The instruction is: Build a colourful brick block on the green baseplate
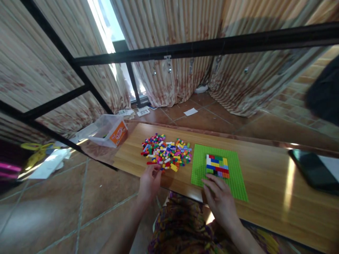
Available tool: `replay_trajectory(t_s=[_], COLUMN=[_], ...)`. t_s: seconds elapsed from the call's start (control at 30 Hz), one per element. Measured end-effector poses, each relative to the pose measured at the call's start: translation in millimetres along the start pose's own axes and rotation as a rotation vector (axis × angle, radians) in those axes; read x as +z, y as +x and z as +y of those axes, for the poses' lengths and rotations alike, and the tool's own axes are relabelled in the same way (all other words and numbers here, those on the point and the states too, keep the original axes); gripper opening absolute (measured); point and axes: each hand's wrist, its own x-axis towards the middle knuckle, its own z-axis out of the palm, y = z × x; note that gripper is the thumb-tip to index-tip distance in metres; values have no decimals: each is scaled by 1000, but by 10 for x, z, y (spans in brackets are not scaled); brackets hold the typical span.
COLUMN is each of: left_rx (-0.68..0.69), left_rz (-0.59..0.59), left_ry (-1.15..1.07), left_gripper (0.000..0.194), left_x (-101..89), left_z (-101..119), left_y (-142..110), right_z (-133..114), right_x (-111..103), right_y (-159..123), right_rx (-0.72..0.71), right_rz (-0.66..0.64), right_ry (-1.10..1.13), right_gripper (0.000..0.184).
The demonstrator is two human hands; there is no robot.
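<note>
A pile of small toy building bricks [168, 150] in many colours lies spread on a long wooden board. My left hand [150, 180] rests at the near edge of this pile, its thumb and fingers drawn together; what they pinch, if anything, is too small to tell. Close by its fingers are a red brick [151, 163] and a few loose pieces. To the right lies a green studded baseplate [198, 162] bearing a rectangle of joined multicoloured bricks [217, 165]. My right hand [219, 197] is over the plate's near edge, fingers stretched apart, fingertips by the rectangle's near side.
The wooden board [265, 176] runs across the view, with a dark phone [312, 169] at its right end. Beyond its left end stands a clear plastic tub [106, 132] with an orange label. A black metal frame [185, 50] crosses before the curtains. Papers lie on the tiled floor.
</note>
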Motion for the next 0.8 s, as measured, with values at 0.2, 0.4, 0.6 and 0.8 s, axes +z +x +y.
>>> replay_trajectory(t_s=[0.2,0.4,0.6,0.8], left_rx=[212,270,231,223], left_rz=[-82,-142,-169,-191], left_ry=[175,477,569,653], left_gripper=[21,23,24,26], left_x=[87,324,350,359], left_z=[105,250,319,420], left_y=[320,538,592,644], right_z=[-72,-7,28,40], right_x=[113,87,75,98], right_y=[-65,-142,-169,-167], right_rx=[-23,32,69,66], right_rz=[-66,-53,-41,-28], right_ry=[8,40,54,52], right_gripper=[19,20,19,19])
